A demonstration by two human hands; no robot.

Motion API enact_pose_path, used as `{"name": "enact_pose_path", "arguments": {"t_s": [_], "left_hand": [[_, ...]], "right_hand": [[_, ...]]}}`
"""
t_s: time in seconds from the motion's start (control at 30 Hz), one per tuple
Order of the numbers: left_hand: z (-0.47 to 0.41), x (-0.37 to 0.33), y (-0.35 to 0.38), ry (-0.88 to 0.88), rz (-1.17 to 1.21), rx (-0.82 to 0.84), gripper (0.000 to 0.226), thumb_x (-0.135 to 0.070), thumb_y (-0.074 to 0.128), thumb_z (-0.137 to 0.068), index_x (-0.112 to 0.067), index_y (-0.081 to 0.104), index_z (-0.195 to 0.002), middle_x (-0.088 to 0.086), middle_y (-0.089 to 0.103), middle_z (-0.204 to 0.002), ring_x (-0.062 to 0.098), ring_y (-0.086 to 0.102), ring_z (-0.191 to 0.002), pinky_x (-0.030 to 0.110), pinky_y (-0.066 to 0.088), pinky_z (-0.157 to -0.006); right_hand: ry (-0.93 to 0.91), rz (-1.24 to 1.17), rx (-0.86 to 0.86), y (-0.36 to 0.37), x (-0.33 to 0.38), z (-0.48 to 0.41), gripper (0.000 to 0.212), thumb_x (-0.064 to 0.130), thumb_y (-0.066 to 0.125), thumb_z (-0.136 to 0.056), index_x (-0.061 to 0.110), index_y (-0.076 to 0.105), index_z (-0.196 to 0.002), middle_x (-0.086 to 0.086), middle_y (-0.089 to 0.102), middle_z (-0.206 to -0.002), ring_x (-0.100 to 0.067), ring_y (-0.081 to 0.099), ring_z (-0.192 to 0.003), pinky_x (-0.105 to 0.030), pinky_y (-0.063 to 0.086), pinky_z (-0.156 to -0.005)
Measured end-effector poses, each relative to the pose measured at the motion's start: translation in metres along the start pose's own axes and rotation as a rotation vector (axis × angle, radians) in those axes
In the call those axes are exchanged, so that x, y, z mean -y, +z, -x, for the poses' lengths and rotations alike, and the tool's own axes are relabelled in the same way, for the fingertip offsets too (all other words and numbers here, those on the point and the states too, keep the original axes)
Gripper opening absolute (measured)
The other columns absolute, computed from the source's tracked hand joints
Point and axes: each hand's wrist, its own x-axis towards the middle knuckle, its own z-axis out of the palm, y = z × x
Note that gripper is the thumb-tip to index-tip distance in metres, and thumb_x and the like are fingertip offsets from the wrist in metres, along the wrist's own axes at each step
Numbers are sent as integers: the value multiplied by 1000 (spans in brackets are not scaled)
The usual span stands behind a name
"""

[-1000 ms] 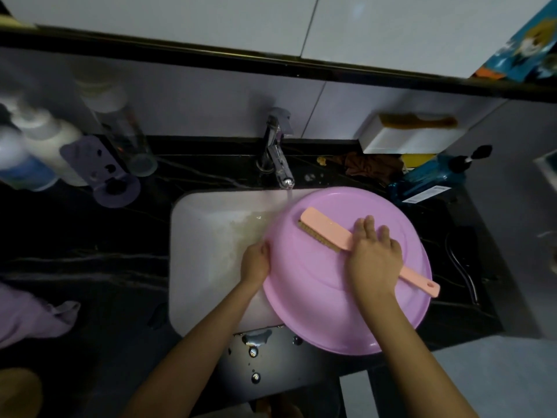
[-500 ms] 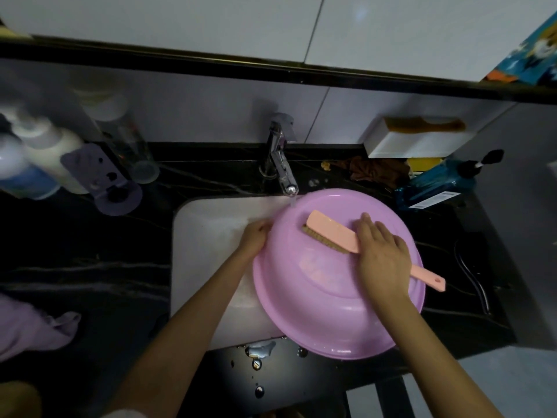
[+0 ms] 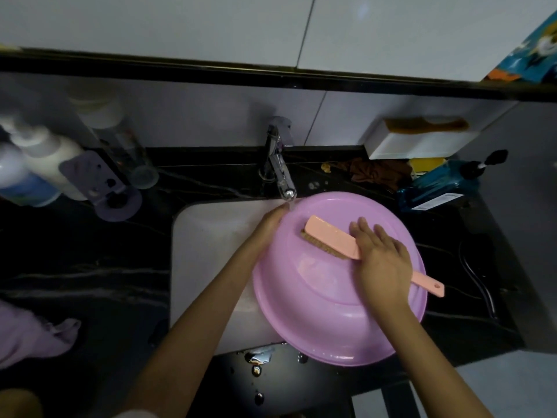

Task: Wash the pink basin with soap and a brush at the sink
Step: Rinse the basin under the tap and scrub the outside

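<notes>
The pink basin (image 3: 319,300) lies tilted over the right side of the white sink (image 3: 208,254), its underside facing me. My left hand (image 3: 269,223) grips the basin's upper left rim, just below the tap. My right hand (image 3: 382,260) presses down on a pink long-handled brush (image 3: 331,236), whose bristles rest against the basin. The brush handle sticks out to the right of my hand. Water runs from the chrome tap (image 3: 280,173) onto the basin's top edge.
Black marble counter (image 3: 84,267) surrounds the sink. White bottles (image 3: 45,164) and a purple holder (image 3: 102,185) stand at left. A blue pump bottle (image 3: 443,182), a brown cloth (image 3: 376,173) and a white box (image 3: 416,143) sit at right. A purple cloth (image 3: 27,336) lies at lower left.
My left hand slid up along the basin's rim toward the tap. The basin turned and tilted more upright, and the brush moved a little up and left across it.
</notes>
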Motion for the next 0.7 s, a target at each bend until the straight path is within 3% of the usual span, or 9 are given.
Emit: {"name": "enact_pose_path", "arguments": {"t_s": [0.07, 0.1, 0.23, 0.37, 0.47, 0.53, 0.6, 0.7], "left_hand": [[14, 6, 2, -57, 118, -47, 25, -27, 48, -94, -15, 70, -92, 3, 72, -82, 17, 65, -82, 30, 51, -78], [18, 15, 2, -51, 133, -88, 25, -27, 48, -94, -15, 70, -91, 3, 72, -83, 15, 66, -81, 29, 51, -77], [29, 17, 3, 45, 76, -114, 28, -33, 57, -87, -18, 69, -106, 7, 69, -109, 20, 62, -101, 39, 45, -97], [2, -15, 11, 81, -229, -47, 37, -25, 49, -91, -15, 61, -124, 2, 60, -126, 16, 56, -115, 33, 40, -105], [-4, -23, 12, -78, -138, 38, 26, -27, 48, -94, -18, 68, -109, 4, 71, -96, 20, 64, -92, 34, 50, -86], [10, -17, 10, -117, -9, -13, 25, -26, 47, -94, -18, 69, -101, 1, 71, -75, 14, 64, -73, 28, 49, -71], [28, 2, 10, -88, 59, -124, 20, -28, 53, -91, -19, 70, -93, 0, 71, -78, 13, 64, -73, 26, 50, -69], [48, 18, 14, 14, 68, -185, 21, -34, 56, -89, -21, 72, -94, 2, 72, -94, 16, 64, -87, 32, 51, -82]], "right_hand": [[8, -9, 1, 0, 1, 0, 48, -6, 68, -73, 8, 65, -119, -11, 64, -122, -36, 61, -112, -48, 47, -91], [14, -8, 1, 1, 2, 0, 48, -6, 67, -73, 7, 65, -119, -11, 63, -123, -36, 60, -112, -48, 47, -91], [23, 1, -35, 3, 2, 2, 47, -7, 65, -73, 6, 65, -118, -12, 64, -122, -36, 61, -111, -47, 47, -90], [23, 1, -56, 4, 2, 3, 45, -3, 56, -73, 7, 66, -117, -11, 65, -121, -35, 61, -111, -46, 48, -89], [36, -33, -41, 3, 0, 3, 51, -7, 68, -68, 7, 66, -117, -11, 64, -122, -35, 61, -112, -46, 47, -90], [42, -34, -44, 3, 1, 3, 50, -7, 68, -68, 7, 66, -116, -11, 65, -121, -35, 61, -111, -46, 47, -90], [52, -31, -39, 2, 2, 3, 51, -7, 68, -69, 7, 66, -117, -11, 64, -121, -35, 61, -112, -46, 47, -91], [48, -33, -28, 3, 1, 2, 50, -6, 68, -70, 7, 65, -118, -11, 64, -122, -35, 60, -113, -47, 47, -91]]}}
